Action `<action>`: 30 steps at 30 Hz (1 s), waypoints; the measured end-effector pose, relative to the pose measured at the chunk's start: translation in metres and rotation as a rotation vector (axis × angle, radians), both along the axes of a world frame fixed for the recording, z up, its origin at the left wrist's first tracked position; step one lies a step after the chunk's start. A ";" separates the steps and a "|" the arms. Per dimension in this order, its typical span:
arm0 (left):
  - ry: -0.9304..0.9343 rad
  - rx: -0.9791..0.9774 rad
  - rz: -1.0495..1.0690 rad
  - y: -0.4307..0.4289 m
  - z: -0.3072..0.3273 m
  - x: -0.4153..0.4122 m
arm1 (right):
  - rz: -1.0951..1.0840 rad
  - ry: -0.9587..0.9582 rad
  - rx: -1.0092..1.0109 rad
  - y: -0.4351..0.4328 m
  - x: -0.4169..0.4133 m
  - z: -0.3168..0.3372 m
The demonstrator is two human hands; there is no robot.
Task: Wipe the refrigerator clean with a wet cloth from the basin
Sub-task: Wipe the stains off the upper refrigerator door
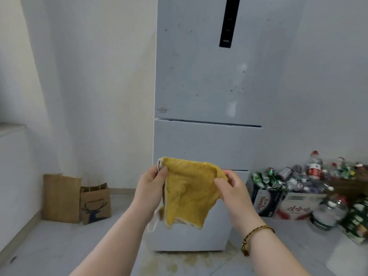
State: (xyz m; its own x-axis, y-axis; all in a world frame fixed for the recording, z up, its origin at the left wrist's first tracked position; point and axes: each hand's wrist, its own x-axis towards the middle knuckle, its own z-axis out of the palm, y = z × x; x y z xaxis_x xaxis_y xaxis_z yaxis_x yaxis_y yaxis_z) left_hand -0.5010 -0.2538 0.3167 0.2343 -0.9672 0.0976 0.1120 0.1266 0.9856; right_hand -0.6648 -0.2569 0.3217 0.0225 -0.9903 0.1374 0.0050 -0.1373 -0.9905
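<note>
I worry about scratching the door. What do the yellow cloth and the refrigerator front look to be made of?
The yellow cloth, pinched at its top corners by the left hand and right hand, looks like soft, nubby terry or microfibre with a pale stitched edge; it hangs limp. The refrigerator front looks smooth and glossy, painted metal or glass, I cannot tell which: it shows soft reflections and dark specks.
</note>
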 end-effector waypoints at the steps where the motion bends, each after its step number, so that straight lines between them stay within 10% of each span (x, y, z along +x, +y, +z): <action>1: 0.060 0.019 -0.058 -0.014 0.004 -0.018 | 0.041 -0.104 0.052 -0.010 -0.014 0.000; 4: 0.205 0.058 -0.159 -0.058 0.008 -0.053 | 0.130 -0.164 0.112 -0.047 -0.049 -0.005; 15: 0.032 -0.108 -0.270 -0.261 0.039 -0.163 | -0.441 0.614 -0.126 -0.216 -0.163 0.028; 30: -0.627 -0.497 -0.218 -0.387 0.071 -0.351 | -0.485 0.075 -0.553 -0.397 -0.372 0.079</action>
State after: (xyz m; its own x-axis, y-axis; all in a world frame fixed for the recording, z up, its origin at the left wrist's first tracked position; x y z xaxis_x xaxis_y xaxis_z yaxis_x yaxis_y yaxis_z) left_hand -0.8519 -0.6409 0.3880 -0.1937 -0.7940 0.5762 -0.3673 0.6033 0.7079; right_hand -1.0370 -0.6534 0.4007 -0.3709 -0.6778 0.6348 -0.2486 -0.5862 -0.7711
